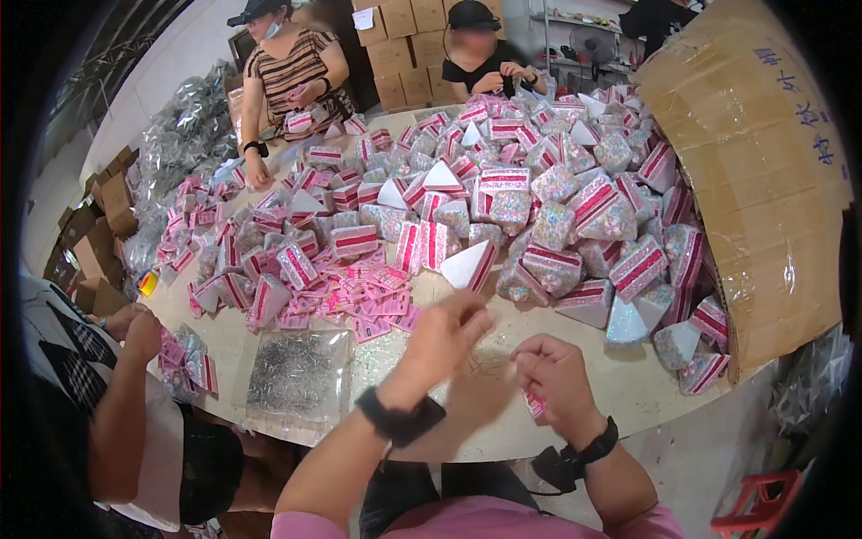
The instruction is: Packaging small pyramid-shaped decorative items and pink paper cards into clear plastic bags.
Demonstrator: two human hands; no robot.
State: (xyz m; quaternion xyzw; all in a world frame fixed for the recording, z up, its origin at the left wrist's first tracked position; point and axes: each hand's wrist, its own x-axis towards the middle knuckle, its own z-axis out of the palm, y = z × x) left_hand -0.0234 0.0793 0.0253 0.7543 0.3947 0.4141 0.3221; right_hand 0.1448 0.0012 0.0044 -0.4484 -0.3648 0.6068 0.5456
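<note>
My right hand (560, 382) is closed in a pinch over the near edge of the table, with a small pink printed tag (535, 404) hanging below its fingers. To its left, my left hand (446, 337) hovers with bent fingers. Motion smears those fingertips, so whether they hold anything is unclear. Just beyond it lies a cake-slice-shaped ornament (468, 266) with a white face and a pink band. A loose heap of pink tags (373, 301) spreads left of my left hand. Nearer me is a shallow clear tray (341, 382) of thin, short, dark and silvery pieces.
A large pile of glittery cake-slice ornaments (549, 225) covers the table's far and right parts. A cardboard sheet (750, 180) walls the right side. One co-worker (135, 386) stands close on my left; others work across the table. A red stool (759, 503) stands at lower right.
</note>
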